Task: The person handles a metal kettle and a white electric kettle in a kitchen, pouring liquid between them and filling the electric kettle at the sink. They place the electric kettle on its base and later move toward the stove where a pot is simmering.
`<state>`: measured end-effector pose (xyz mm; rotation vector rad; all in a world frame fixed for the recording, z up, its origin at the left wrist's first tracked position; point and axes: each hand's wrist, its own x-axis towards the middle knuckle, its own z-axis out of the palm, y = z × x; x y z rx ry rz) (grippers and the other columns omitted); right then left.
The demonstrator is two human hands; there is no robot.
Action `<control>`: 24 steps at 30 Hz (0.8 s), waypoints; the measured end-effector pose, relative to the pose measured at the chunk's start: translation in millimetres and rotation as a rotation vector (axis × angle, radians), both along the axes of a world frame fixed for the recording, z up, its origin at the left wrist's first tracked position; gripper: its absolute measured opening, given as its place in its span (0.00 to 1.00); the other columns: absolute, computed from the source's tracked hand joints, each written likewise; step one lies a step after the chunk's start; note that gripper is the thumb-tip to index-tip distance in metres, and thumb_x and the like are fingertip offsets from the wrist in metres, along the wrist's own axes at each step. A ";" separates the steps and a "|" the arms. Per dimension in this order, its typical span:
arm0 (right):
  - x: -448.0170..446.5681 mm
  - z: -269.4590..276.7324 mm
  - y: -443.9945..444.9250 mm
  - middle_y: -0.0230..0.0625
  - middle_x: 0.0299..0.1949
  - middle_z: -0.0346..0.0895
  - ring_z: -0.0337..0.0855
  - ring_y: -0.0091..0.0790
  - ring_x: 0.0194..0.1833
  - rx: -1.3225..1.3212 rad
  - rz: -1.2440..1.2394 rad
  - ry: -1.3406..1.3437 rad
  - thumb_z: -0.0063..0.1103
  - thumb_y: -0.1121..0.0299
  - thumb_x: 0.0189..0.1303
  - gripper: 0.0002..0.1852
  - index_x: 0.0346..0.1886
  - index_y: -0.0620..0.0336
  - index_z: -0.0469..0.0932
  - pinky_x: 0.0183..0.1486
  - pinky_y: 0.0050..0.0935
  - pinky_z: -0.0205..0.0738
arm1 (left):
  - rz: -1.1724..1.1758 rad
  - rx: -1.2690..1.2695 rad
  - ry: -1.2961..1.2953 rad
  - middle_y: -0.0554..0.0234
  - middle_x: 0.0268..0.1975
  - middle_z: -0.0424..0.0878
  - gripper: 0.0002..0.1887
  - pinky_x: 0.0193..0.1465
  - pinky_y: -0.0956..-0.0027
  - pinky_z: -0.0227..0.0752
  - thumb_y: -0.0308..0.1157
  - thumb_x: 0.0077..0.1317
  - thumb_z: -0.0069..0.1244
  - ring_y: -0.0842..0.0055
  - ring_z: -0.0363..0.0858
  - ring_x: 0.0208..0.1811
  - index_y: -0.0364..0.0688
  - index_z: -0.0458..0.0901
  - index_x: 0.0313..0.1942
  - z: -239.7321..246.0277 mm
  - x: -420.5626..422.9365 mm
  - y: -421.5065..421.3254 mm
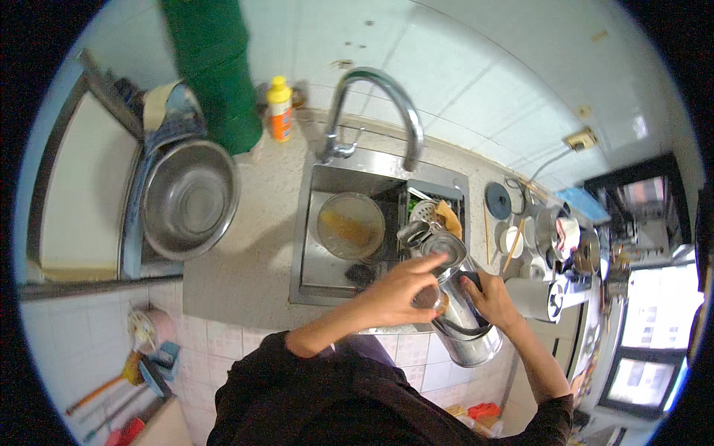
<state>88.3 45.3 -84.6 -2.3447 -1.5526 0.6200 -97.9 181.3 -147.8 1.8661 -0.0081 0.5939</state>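
A shiny metal jug (458, 298) with a black handle lies tilted across the counter's front edge, its mouth end towards the sink. My right hand (493, 301) grips the black handle. With my left hand (404, 292) I hold a small round brownish piece (428, 298), possibly a stopper, between thumb and fingers, while the index fingertip reaches to the jug's round metal top (444, 249). Inside the sink (312, 279) sits a round clear bowl (351, 226) with something yellow in it. A perforated metal ladle (425, 211) rests in the basket at the sink's right side.
A curved chrome faucet (376, 78) arches over the sink. To the left are a steel basin (192, 198), a green cylinder (217, 83) and a yellow-capped bottle (280, 108). White cups (510, 241), wooden chopsticks (514, 245) and a white canister (532, 298) crowd the right.
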 end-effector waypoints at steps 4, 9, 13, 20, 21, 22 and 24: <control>1.5 -15.6 43.9 0.60 0.24 0.73 0.75 0.60 0.29 -0.130 0.174 -0.032 0.52 0.57 0.60 0.20 0.27 0.70 0.72 0.32 0.49 0.66 | 0.230 0.038 0.015 0.32 0.62 0.59 0.19 0.61 0.59 0.58 0.38 0.48 0.57 0.50 0.63 0.61 0.30 0.74 0.32 -23.0 -5.3 -9.8; -2.0 -42.1 95.1 0.59 0.26 0.74 0.76 0.58 0.30 -0.406 0.254 -0.155 0.50 0.58 0.61 0.20 0.29 0.71 0.74 0.34 0.48 0.68 | 0.301 -0.185 0.133 0.30 0.60 0.60 0.20 0.60 0.58 0.59 0.39 0.48 0.56 0.48 0.64 0.58 0.27 0.75 0.30 -63.5 -12.3 1.9; -7.7 -53.2 125.5 0.60 0.24 0.74 0.78 0.57 0.30 -0.467 0.328 -0.259 0.49 0.52 0.60 0.26 0.26 0.74 0.74 0.34 0.48 0.70 | 0.346 -0.296 0.125 0.24 0.60 0.55 0.22 0.61 0.57 0.58 0.40 0.48 0.56 0.44 0.60 0.61 0.26 0.74 0.31 -85.4 -11.5 0.4; -26.0 -48.3 179.7 0.63 0.28 0.75 0.79 0.58 0.35 -0.714 0.410 -0.396 0.49 0.51 0.58 0.28 0.31 0.77 0.72 0.39 0.49 0.72 | 0.377 -0.572 0.086 0.28 0.64 0.50 0.20 0.57 0.60 0.63 0.41 0.50 0.59 0.48 0.66 0.57 0.31 0.76 0.33 -96.5 -11.7 1.3; -30.4 -45.3 185.4 0.64 0.29 0.75 0.79 0.58 0.36 -0.720 0.419 -0.406 0.49 0.51 0.58 0.28 0.34 0.77 0.71 0.39 0.49 0.72 | 0.402 -0.562 0.085 0.29 0.64 0.49 0.20 0.57 0.60 0.63 0.40 0.50 0.60 0.49 0.67 0.57 0.32 0.77 0.33 -96.3 -12.8 1.3; -35.5 -43.7 191.7 0.64 0.31 0.75 0.79 0.59 0.37 -0.757 0.432 -0.414 0.50 0.52 0.58 0.27 0.39 0.77 0.69 0.41 0.48 0.73 | 0.419 -0.561 0.088 0.29 0.65 0.48 0.20 0.59 0.60 0.61 0.40 0.50 0.60 0.48 0.64 0.60 0.32 0.76 0.34 -95.5 -14.1 0.0; -46.3 -38.3 200.3 0.62 0.30 0.76 0.79 0.58 0.37 -0.715 0.525 -0.466 0.50 0.54 0.59 0.26 0.37 0.76 0.71 0.42 0.48 0.73 | 0.463 -0.548 0.057 0.30 0.66 0.45 0.20 0.63 0.58 0.55 0.40 0.51 0.60 0.47 0.56 0.64 0.32 0.76 0.35 -94.1 -17.1 -2.5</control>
